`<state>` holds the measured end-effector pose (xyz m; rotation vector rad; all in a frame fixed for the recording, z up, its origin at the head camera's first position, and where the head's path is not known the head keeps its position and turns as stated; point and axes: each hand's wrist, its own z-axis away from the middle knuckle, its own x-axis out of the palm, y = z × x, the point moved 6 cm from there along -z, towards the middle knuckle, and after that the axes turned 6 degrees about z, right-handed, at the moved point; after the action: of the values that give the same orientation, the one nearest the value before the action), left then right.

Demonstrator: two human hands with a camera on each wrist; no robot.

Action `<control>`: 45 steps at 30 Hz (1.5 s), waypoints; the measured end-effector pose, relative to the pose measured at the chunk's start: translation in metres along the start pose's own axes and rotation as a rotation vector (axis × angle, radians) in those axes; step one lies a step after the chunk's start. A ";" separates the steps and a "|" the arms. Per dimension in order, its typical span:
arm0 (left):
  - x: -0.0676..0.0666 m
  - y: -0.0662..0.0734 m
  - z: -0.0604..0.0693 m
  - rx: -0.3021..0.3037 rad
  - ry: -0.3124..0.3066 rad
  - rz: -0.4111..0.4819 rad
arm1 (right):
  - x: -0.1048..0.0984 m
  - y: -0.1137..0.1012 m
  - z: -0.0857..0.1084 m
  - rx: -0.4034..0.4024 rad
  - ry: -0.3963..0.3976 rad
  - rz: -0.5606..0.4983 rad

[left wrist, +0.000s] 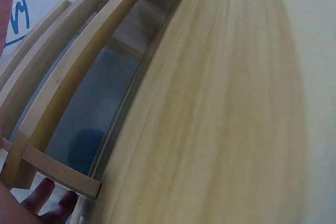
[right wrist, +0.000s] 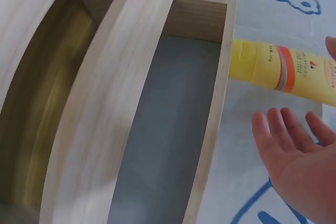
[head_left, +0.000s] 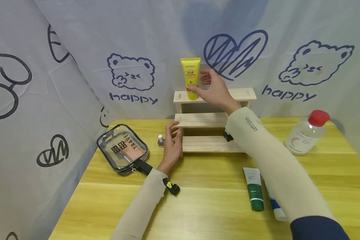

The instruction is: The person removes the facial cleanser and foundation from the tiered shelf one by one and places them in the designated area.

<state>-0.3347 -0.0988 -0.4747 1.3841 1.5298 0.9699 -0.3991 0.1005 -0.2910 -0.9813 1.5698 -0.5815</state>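
Observation:
A yellow tube (head_left: pixel 191 78) stands upright, cap down, at the left end of the top tier of a three-tier wooden shelf (head_left: pixel 213 145). My right hand (head_left: pixel 214 90) is just right of the tube, fingers spread and thumb near its lower front. In the right wrist view, a gap shows between the fingers and the yellow tube (right wrist: pixel 294 69). Low at the shelf's left end, my left hand (head_left: pixel 173 145) holds its side, fingers bent around the edge. The left wrist view shows fingertips (left wrist: pixel 58 205) against the side piece.
A clear travel pouch (head_left: pixel 123 146) lies to the left, and a small nail polish bottle (head_left: pixel 160 141) stands by my left hand. At right are a green-and-white tube (head_left: pixel 254 190), a blue-and-white tube (head_left: pixel 276 206) partly under my right sleeve, and a red-capped clear bottle (head_left: pixel 305 135).

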 end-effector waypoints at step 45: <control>0.000 -0.001 -0.001 0.031 0.011 -0.032 | -0.020 -0.036 0.023 -0.258 0.037 -0.113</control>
<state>-0.3360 -0.0993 -0.4756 1.3739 1.5767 0.9389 -0.3664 0.1012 -0.2569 -1.2660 1.6582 -0.4847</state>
